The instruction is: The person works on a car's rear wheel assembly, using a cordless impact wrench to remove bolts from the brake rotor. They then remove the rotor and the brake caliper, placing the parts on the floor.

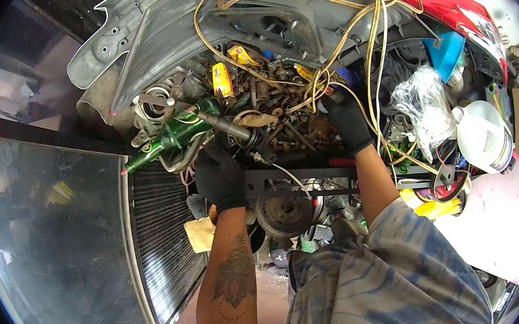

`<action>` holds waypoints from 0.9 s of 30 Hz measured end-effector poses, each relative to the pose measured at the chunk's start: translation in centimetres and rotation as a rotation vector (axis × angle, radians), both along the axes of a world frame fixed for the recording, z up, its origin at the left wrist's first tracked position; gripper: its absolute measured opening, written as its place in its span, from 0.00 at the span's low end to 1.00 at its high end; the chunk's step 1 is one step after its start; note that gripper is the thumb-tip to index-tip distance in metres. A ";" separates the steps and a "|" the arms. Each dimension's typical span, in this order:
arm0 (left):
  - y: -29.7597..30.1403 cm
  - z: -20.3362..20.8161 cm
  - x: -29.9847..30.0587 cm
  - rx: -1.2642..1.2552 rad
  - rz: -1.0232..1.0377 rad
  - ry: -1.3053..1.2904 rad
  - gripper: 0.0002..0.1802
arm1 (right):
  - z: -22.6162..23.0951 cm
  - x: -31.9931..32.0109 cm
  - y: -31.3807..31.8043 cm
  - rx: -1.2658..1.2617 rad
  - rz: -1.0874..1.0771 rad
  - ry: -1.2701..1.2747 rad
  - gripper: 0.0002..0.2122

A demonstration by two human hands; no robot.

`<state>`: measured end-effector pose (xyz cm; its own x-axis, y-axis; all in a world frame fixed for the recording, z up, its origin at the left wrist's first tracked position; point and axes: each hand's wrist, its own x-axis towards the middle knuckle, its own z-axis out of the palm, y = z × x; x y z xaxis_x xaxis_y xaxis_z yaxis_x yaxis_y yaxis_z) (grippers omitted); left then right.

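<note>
My left hand (pixel 218 174), in a black glove, is at the front edge of a black metal shelf (pixel 274 182). Its fingers curl out of sight, and what they grip is hidden. Just beyond it lie a green glass bottle (pixel 171 136) and a metal shaft (pixel 225 125). My right hand (pixel 347 121), gloved in black too, reaches in at the right side of a heap of rusty bolts and metal parts (pixel 294 134). A tan cable (pixel 314 101) passes close by its fingertips. Those fingers are too hidden to tell whether they hold anything.
Yellow boxes (pixel 222 79) lie behind the heap, below a large grey panel (pixel 176 31). A clear plastic bag (pixel 421 107), a white jug (pixel 483 138) and a blue container (pixel 446 50) stand to the right. At left is a glass-fronted cabinet (pixel 58 234).
</note>
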<state>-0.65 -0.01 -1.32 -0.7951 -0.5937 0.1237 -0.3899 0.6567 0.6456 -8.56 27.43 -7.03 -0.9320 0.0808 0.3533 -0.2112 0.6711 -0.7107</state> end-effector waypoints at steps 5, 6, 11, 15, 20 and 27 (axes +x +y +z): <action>-0.4 -0.8 0.0 -0.118 0.020 0.090 0.23 | 4.8 1.6 -5.6 0.017 -0.020 -0.182 0.16; -0.6 -0.8 0.1 -0.105 0.025 0.054 0.23 | 6.2 1.6 -6.8 0.001 0.054 -0.237 0.15; -1.1 -1.0 0.0 -0.019 0.007 0.048 0.23 | 4.6 0.7 -13.5 -0.029 0.300 -0.093 0.17; 0.0 -1.0 -0.1 -0.025 -0.030 0.036 0.25 | 2.7 0.9 -12.7 -0.036 0.249 -0.221 0.19; -0.6 -1.3 0.1 -0.008 -0.051 0.050 0.24 | 6.3 4.8 -9.0 0.176 0.491 -0.245 0.15; -0.4 -0.4 0.0 -0.018 -0.076 0.086 0.23 | 10.9 10.1 4.8 0.098 0.213 -0.276 0.23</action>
